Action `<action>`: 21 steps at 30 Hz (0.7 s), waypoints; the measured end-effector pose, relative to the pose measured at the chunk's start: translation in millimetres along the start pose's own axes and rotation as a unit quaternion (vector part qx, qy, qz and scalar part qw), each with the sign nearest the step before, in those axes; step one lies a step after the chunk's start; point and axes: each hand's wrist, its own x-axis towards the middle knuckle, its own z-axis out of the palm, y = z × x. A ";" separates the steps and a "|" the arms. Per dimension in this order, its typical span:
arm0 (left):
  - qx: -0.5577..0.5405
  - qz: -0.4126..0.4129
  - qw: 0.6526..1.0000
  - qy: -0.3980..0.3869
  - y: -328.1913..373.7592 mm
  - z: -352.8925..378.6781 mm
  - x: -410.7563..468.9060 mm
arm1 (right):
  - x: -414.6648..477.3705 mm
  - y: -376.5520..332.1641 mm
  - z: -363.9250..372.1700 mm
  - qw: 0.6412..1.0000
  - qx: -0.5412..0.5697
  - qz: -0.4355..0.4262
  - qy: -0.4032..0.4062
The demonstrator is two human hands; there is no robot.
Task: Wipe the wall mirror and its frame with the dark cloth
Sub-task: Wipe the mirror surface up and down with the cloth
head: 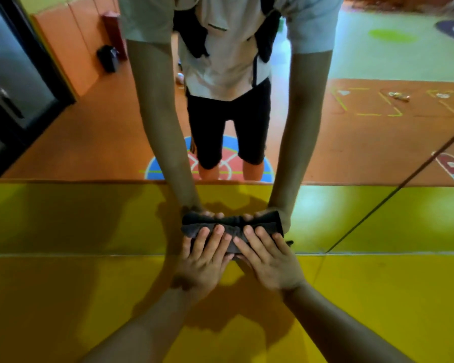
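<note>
Fingers (216,235) of left hand (205,260) and right hand (268,260), straight and slightly apart, press bunched dark grey cloth (231,226) against large wall mirror (378,142), at its six o'clock.

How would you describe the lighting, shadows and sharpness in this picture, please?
Head view: soft and slightly blurred throughout. Pale glare patches sit on the yellow padding to the right. The left hand and right hand and their arms cast dark shadows on it. The dark cloth shows little texture.

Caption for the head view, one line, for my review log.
Left hand and right hand press the dark cloth flat against the wall mirror near its lower edge.
</note>
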 end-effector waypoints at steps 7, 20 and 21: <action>0.017 -0.030 0.998 -0.058 26.9 4.8 -2.5 | -9.7 11.2 -6.8 1.000 0.022 -0.015 0.000; -0.033 -0.055 0.993 -0.098 139.2 12.0 70.1 | -72.0 114.4 -46.6 0.998 -0.006 0.014 -0.066; -0.030 -0.045 0.994 -0.099 133.1 6.5 76.9 | -65.0 115.4 -51.2 0.998 -0.006 0.022 -0.064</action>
